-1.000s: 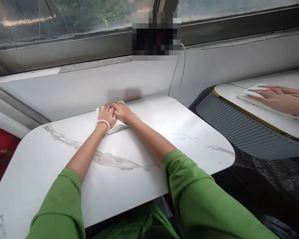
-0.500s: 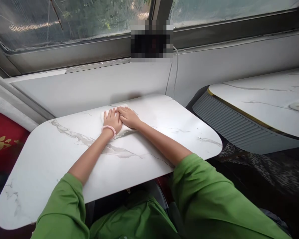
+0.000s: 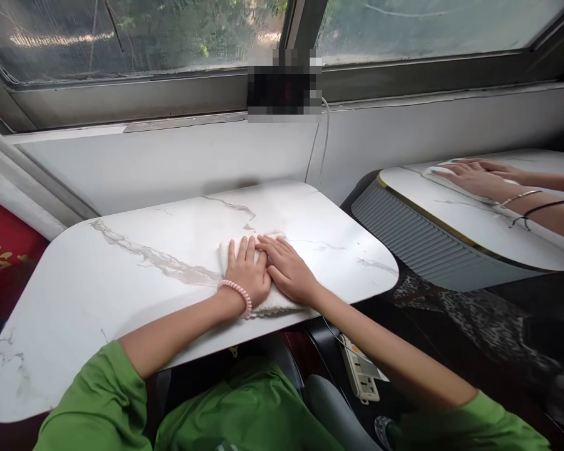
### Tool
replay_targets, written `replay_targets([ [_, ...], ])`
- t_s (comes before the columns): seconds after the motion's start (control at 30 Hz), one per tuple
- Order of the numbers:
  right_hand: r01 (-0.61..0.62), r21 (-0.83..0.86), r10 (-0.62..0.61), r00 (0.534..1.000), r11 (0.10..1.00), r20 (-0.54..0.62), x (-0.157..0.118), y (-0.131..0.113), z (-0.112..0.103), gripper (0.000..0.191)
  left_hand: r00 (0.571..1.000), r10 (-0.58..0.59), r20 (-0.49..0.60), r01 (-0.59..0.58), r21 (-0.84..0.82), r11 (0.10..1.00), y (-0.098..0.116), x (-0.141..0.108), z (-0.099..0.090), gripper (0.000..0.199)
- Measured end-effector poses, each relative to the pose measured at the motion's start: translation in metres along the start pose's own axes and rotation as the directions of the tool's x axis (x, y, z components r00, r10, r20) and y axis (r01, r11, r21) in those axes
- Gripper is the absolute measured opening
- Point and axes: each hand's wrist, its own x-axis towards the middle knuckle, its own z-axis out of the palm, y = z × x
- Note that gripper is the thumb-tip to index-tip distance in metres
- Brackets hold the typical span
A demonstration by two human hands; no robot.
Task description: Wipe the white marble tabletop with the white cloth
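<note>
A folded white cloth (image 3: 277, 304) lies near the front edge of a white marbled table (image 3: 136, 288). My left hand (image 3: 248, 269), with a pink coiled band at the wrist, rests flat on the cloth with its fingers apart. Pressed on the cloth beside it is my right hand (image 3: 289, 269), its fingers stretched out and its fingertips touching the left hand. Both palms face down and cover much of the cloth.
At the right, another person's hands (image 3: 484, 178) press a white cloth on a second marbled table (image 3: 451, 210). A power strip (image 3: 357, 369) lies below my table's front edge. A white cable (image 3: 326, 138) hangs by the wall under the window.
Both my hands and the cloth have moved right and toward me, from the back of the table to its front edge. The other person's hands have come into view on the right.
</note>
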Motion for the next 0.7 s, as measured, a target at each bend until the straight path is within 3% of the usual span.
replay_targets([
  [0.43, -0.003, 0.031, 0.003, 1.0, 1.0, 0.001, 0.006, 0.007, -0.002, 0.046, 1.0, -0.006, 0.001, 0.006, -0.012, 1.0, 0.001, 0.008, 0.002, 0.056],
  [0.53, 0.001, 0.039, -0.001, 1.0, 0.999, -0.001, 0.021, 0.023, -0.001, 0.046, 1.0, -0.021, -0.005, 0.021, -0.021, 1.0, -0.003, 0.027, 0.005, 0.055],
  [0.7, -0.02, 0.03, 0.021, 1.0, 0.999, -0.016, 0.063, 0.062, 0.002, 0.047, 0.999, -0.036, -0.026, 0.036, -0.015, 0.999, -0.022, 0.082, 0.011, 0.052],
])
